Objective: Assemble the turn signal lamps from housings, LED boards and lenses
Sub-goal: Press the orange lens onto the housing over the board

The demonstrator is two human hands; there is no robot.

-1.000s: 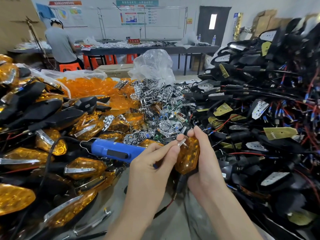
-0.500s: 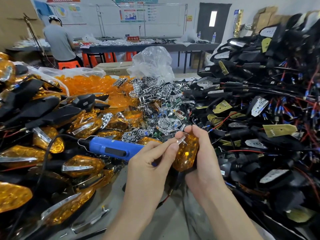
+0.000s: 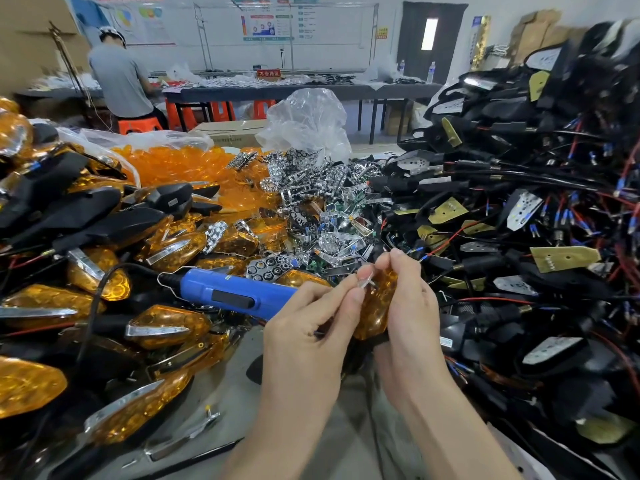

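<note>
Table [image 3: 221, 386]: grey, heaped with finished lamps [image 3: 166, 323] and black wired housings [image 3: 519, 202].
Left grip [image 3: 304, 327]: pinches a silvery piece [image 3: 367, 281], possibly trim.
Right grip [image 3: 412, 306]: curled round amber lamp [image 3: 375, 306], above the table.
Room: far table [image 3: 277, 90], seated person [image 3: 119, 77].

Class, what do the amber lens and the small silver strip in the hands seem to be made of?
Amber lens: probably translucent moulded plastic, glossy; light glows through its faceted pattern. Silver strip: chrome-plated plastic or metal, mirror-bright; too small to tell which.

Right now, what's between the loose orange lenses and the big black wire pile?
In the head view, a heap of shiny chrome reflector pieces lies there.
</note>
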